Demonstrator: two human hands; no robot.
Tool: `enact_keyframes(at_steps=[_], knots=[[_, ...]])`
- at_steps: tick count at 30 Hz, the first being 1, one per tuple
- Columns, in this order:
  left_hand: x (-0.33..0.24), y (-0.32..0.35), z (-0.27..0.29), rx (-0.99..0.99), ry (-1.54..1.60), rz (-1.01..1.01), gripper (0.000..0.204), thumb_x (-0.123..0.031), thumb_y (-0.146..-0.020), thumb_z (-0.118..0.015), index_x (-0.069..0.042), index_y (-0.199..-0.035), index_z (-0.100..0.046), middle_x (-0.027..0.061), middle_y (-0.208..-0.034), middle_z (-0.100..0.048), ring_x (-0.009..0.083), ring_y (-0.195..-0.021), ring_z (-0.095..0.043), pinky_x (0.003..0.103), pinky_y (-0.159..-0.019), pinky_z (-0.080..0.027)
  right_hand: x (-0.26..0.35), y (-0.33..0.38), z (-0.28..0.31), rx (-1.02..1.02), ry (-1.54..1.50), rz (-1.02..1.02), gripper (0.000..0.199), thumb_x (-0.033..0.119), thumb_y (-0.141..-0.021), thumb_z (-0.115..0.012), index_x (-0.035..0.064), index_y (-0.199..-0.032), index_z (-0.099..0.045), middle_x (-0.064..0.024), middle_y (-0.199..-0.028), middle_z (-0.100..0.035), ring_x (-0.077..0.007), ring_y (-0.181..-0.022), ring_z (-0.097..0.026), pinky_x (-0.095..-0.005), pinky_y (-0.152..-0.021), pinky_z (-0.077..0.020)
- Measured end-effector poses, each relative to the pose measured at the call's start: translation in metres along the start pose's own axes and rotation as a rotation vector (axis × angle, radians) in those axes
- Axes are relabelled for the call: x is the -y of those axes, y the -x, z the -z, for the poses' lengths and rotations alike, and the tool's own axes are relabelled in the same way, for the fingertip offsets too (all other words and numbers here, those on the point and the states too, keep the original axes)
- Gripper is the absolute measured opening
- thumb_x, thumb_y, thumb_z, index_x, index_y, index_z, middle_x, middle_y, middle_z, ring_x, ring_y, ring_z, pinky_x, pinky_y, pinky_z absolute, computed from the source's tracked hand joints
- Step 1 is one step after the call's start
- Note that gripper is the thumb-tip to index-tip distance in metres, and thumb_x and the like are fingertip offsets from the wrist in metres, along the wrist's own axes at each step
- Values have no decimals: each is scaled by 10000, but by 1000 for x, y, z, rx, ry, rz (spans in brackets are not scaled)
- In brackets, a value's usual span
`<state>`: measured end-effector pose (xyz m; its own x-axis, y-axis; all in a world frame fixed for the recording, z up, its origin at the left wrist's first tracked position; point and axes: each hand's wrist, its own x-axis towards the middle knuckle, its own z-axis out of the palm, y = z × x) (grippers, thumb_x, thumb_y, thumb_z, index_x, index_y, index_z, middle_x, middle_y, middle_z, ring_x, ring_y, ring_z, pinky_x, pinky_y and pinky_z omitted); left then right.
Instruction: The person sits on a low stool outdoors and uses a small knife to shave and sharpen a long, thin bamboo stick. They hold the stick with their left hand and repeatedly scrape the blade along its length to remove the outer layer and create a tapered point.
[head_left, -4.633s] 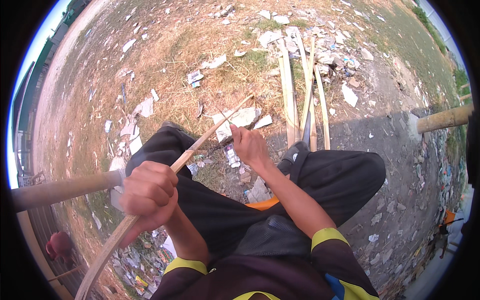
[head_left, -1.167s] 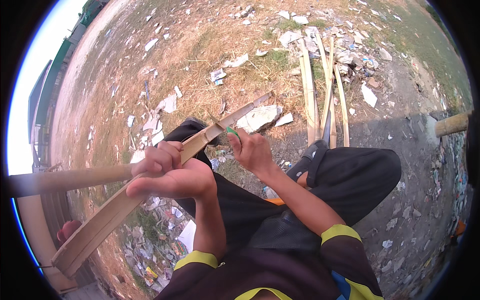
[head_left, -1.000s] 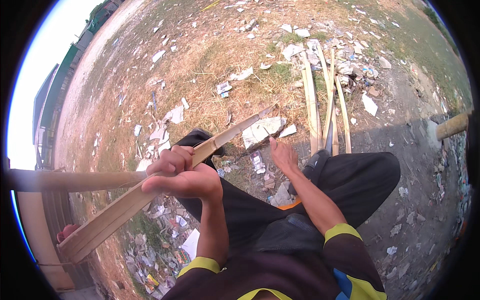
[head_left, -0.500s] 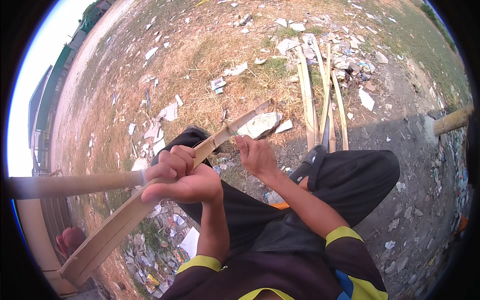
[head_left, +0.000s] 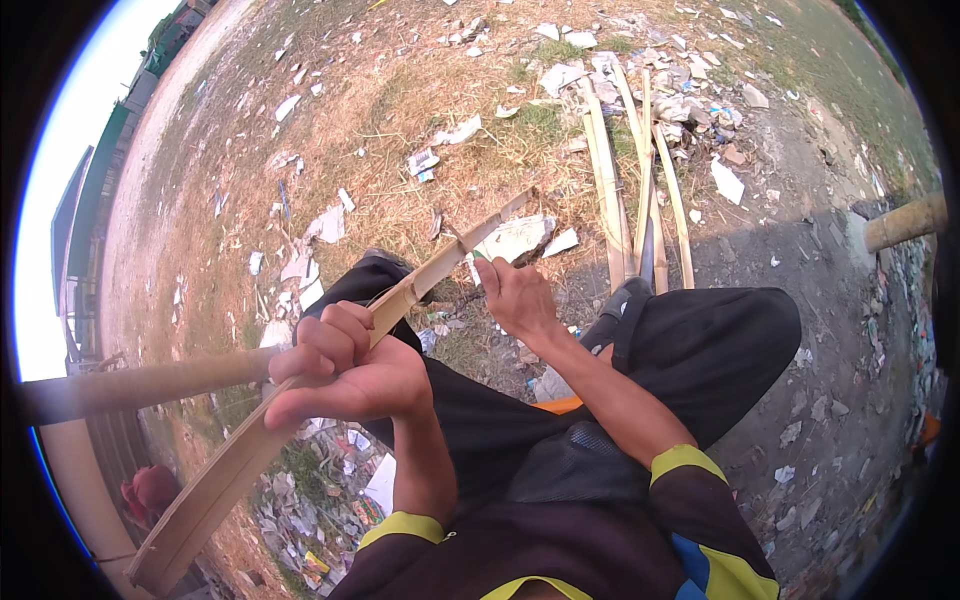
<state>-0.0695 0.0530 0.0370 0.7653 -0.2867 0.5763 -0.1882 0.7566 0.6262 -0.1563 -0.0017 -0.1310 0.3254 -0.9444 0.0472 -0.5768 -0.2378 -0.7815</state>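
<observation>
A long split bamboo strip (head_left: 215,485) slants from the lower left up to the middle of the head view. My left hand (head_left: 350,365) is closed around it near the middle, palm side up, with the thumb laid along it. Close to the strip's upper end, my right hand (head_left: 520,300) is closed on a small green thing (head_left: 480,258), mostly covered by the fingers. I cannot make out its full shape. A thin curl of bamboo stands up from the strip there. The strip passes over my bent left leg.
Several bamboo strips (head_left: 607,190) lie on the ground beyond my right foot, with a blade-like grey piece (head_left: 648,255) among them. A bamboo pole (head_left: 160,385) runs behind my left hand; another pole (head_left: 905,222) juts in at right. Paper scraps and a pale stone (head_left: 515,238) litter the ground.
My left hand has shifted slightly down and left along with the strip's near part. The right hand has moved a little upward. The whole view has tilted slightly.
</observation>
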Motion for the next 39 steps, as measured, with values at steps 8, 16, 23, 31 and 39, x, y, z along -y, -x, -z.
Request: enact_keyframes(at_steps=[8,16,23,31,39], knots=[[0,7,1,87,55,-30,550,-641,-887,-242,-137,-667,-267,-55,-513,-153,64,-438,-100,233,-420,-148,-19,-20,-4,-112,56,-45,563,439,-941,-358,15,-640,-573,-226,-509,-548,-393,-515,-589,-467,-476,-466],[3,-9,13,-53,-51,-18,556,-652,-882,-248,-140,-670,-283,-53,-520,-154,62,-434,-104,228,-422,-140,-54,-38,-22,11,114,-218,624,476,-946,-282,-3,-682,-583,-228,-586,-576,-406,-610,-594,-498,-597,-457],[6,-15,17,-33,-38,-3,549,-653,-884,-238,-153,-661,-280,-53,-516,-159,64,-427,-110,229,-422,-141,-14,-19,-3,12,-59,-51,561,447,-942,-337,3,-718,-595,-236,-528,-541,-411,-564,-583,-471,-544,-465],[8,-21,24,14,-6,-10,551,-652,-883,-241,-153,-652,-261,-55,-513,-155,64,-431,-107,235,-420,-131,12,-9,-9,-5,-162,-58,499,395,-943,-380,11,-665,-536,-224,-505,-472,-410,-498,-515,-463,-503,-396],[5,-14,23,-6,-12,-18,544,-643,-889,-242,-155,-650,-252,-57,-503,-134,59,-435,-90,228,-417,-113,-2,-9,-14,19,-165,35,525,410,-945,-355,1,-692,-563,-218,-537,-522,-403,-540,-549,-448,-540,-433]])
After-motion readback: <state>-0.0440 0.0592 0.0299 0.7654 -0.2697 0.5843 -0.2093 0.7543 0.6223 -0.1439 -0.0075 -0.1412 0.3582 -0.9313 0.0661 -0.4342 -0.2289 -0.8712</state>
